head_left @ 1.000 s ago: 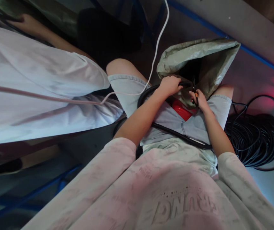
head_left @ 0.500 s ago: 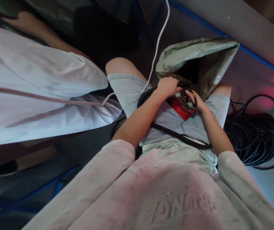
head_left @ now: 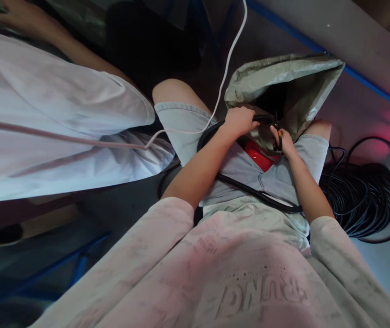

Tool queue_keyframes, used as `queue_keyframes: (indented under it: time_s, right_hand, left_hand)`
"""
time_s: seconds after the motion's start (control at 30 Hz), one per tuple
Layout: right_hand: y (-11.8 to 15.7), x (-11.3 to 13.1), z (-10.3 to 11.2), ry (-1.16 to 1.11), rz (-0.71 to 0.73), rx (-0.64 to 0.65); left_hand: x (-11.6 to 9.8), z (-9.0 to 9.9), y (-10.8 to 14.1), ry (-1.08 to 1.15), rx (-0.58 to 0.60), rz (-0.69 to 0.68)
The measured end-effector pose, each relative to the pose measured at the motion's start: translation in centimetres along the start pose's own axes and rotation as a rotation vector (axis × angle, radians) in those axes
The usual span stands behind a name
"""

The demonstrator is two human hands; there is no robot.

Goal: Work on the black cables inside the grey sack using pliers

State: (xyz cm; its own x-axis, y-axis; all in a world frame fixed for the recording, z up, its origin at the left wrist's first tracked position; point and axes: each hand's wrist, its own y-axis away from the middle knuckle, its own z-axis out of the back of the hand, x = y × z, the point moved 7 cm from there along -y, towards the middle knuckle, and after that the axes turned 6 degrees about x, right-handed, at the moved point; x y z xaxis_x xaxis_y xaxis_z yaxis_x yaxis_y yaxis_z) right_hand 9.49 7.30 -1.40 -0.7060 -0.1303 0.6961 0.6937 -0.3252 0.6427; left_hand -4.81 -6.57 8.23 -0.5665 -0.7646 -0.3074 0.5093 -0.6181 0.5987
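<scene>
My left hand (head_left: 240, 122) is wrapped round a thick black cable (head_left: 242, 184), which loops over my lap. In my right hand (head_left: 284, 140) are scissors (head_left: 280, 142) with dark handles and an orange part, their blades pointing up at the cable's end beside the mouth of a sack. This grey-green sack (head_left: 286, 70) stands open between my knees. Below my hands a red object (head_left: 258, 156) lies on my shorts. Whether the blades touch the cable is too small to tell.
A coil of thin black cable (head_left: 362, 196) lies at the right. A white cord (head_left: 229, 54) hangs down across my left thigh. At the left sits another person in white clothing (head_left: 44, 100). Blue metal bars (head_left: 286, 27) run along the upper right.
My right hand and the scissors have moved slightly right, and the handles look closer together. My left hand stays on the cable. The other person's hand has shifted up and left.
</scene>
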Motion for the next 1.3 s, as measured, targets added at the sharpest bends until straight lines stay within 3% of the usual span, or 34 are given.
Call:
queue_keyframes:
  time_s: [0.1,0.2,0.37,0.57,0.67,0.8,0.97,1.1,1.3]
  right_hand:
    - [-0.2,0.2,-0.7,-0.076,0.059,0.051]
    - [0.1,0.8,-1.6,-0.010,0.149,0.130]
    - [1.1,1.7,-2.7,0.046,0.217,0.196]
    - [1.2,1.9,-0.3,0.176,0.097,-0.055]
    - [0.8,0.9,0.8,0.110,0.002,-0.084]
    - [0.3,0.1,1.8,0.034,-0.005,-0.119]
    - [-0.1,-0.2,1.8,-0.018,-0.013,-0.109]
    - [0.2,0.4,0.8,-0.025,0.017,0.009]
    - [0.8,0.8,0.3,0.047,0.078,0.078]
  left_hand:
    - [0.6,0.1,-0.2,0.018,-0.008,0.044]
    - [1.2,-0.1,-0.6,0.038,-0.012,0.065]
    - [0.7,-1.3,-1.2,0.013,0.025,-0.013]
    - [-0.1,-1.7,-1.0,-0.005,0.055,-0.049]
    - [0.0,-1.3,-0.9,-0.005,0.049,-0.034]
    - [-0.2,-0.3,0.1,-0.084,0.020,-0.023]
    - [0.6,1.7,3.4,-0.179,-0.024,-0.007]
    - [3.2,2.7,8.5,-0.115,-0.204,0.081]
    - [5.0,0.3,16.5,0.077,-0.401,0.072]
